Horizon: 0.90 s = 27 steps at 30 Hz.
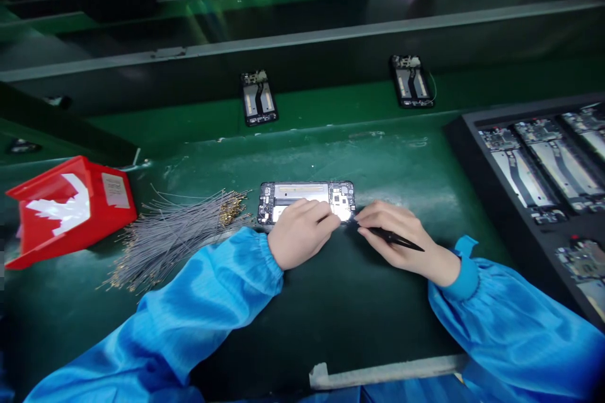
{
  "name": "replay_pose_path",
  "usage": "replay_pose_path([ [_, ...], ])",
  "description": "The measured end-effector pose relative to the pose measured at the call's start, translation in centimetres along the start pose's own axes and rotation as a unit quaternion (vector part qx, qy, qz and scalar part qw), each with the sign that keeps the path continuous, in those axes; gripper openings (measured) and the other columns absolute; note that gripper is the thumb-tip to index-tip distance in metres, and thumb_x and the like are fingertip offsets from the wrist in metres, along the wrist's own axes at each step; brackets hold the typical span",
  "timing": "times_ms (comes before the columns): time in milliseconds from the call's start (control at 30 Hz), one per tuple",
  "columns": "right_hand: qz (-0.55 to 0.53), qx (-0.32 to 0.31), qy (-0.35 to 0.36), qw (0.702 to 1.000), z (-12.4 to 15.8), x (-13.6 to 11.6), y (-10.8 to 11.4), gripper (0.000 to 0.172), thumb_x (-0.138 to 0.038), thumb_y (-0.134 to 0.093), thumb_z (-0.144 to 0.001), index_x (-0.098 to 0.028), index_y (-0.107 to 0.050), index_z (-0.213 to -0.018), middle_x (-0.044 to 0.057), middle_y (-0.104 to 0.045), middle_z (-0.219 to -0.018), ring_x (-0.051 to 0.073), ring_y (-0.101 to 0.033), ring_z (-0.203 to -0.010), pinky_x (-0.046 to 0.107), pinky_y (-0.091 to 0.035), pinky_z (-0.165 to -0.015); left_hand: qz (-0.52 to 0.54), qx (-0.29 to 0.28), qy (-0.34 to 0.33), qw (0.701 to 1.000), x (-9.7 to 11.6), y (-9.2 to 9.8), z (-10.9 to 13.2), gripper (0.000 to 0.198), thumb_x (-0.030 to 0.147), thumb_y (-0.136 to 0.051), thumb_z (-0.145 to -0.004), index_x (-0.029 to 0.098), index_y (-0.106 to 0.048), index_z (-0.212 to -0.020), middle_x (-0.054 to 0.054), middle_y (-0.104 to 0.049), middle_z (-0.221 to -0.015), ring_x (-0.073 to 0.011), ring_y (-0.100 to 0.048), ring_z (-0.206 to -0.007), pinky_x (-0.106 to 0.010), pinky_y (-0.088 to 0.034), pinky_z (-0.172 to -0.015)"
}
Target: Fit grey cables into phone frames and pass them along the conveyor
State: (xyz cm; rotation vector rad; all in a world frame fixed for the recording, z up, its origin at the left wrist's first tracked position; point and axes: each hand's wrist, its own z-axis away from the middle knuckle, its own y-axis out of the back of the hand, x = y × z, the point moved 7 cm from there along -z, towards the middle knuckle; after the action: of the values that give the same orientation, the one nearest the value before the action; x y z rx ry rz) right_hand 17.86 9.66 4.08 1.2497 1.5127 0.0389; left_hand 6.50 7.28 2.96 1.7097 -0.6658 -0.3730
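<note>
An opened phone (307, 191) lies sideways on the green bench, its metal plate and circuit boards showing. My left hand (302, 233) rests over its near edge with fingers curled together; the fingertips press at the right-hand board. Slim black tweezers (397, 238) are pinched in my right hand (394, 236), just off the phone's lower right corner. Their tips are hard to make out between the fingers. Left of the phone is a pile of thin grey cables (174, 239) with gold-coloured ends.
A red bin (75, 211) stands at the left, beside the cables. On the green strip behind lie two more opened phones, one phone (259, 98) at centre and another phone (412, 82) further right. A black tray (477, 182) holding several opened phones takes up the right side.
</note>
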Motion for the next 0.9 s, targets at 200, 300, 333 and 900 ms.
replay_pose_path([
  [200,-0.003,-0.009,-0.018,1.0,0.1,0.4,-0.2,0.01,-0.011,-0.052,-0.081,-0.019,-0.053,-0.087,0.005,-0.058,-0.083,0.016,-0.054,-0.077,0.031,-0.045,-0.066,0.014,-0.008,0.01,1.0,-0.2,-0.2,0.0,0.024,0.02,-0.037,-0.088,0.018,-0.058,-0.077,-0.001,-0.052,-0.071,-0.0141,-0.045,-0.067,-0.027,-0.035,-0.062],
  [300,-0.052,0.029,-0.072,0.996,0.1,1.7,0.3,0.006,-0.015,-0.053,-0.081,-0.019,-0.054,-0.085,0.004,-0.057,-0.083,0.016,-0.055,-0.077,0.031,-0.045,-0.068,0.041,-0.009,0.014,0.999,-0.3,-0.2,0.0,0.024,0.019,-0.036,-0.088,0.017,-0.059,-0.078,-0.003,-0.053,-0.073,-0.0144,-0.047,-0.07,-0.026,-0.038,-0.064],
  [333,-0.069,0.043,-0.087,0.993,0.1,2.1,0.5,0.005,-0.015,-0.053,-0.081,-0.02,-0.054,-0.084,0.004,-0.057,-0.082,0.016,-0.055,-0.077,0.031,-0.045,-0.068,0.049,-0.008,0.017,0.999,-0.4,-0.2,-0.1,0.025,0.019,-0.036,-0.088,0.017,-0.059,-0.079,-0.003,-0.053,-0.073,-0.0144,-0.047,-0.071,-0.026,-0.039,-0.065],
  [900,-0.09,0.056,-0.112,0.988,0.1,2.6,0.6,0.005,-0.015,-0.055,-0.08,-0.019,-0.055,-0.082,0.004,-0.058,-0.082,0.016,-0.055,-0.077,0.032,-0.045,-0.069,0.042,-0.002,0.019,0.999,-0.4,-0.4,0.0,0.024,0.019,-0.037,-0.088,0.017,-0.059,-0.079,-0.002,-0.053,-0.074,-0.0142,-0.046,-0.07,-0.025,-0.038,-0.063],
])
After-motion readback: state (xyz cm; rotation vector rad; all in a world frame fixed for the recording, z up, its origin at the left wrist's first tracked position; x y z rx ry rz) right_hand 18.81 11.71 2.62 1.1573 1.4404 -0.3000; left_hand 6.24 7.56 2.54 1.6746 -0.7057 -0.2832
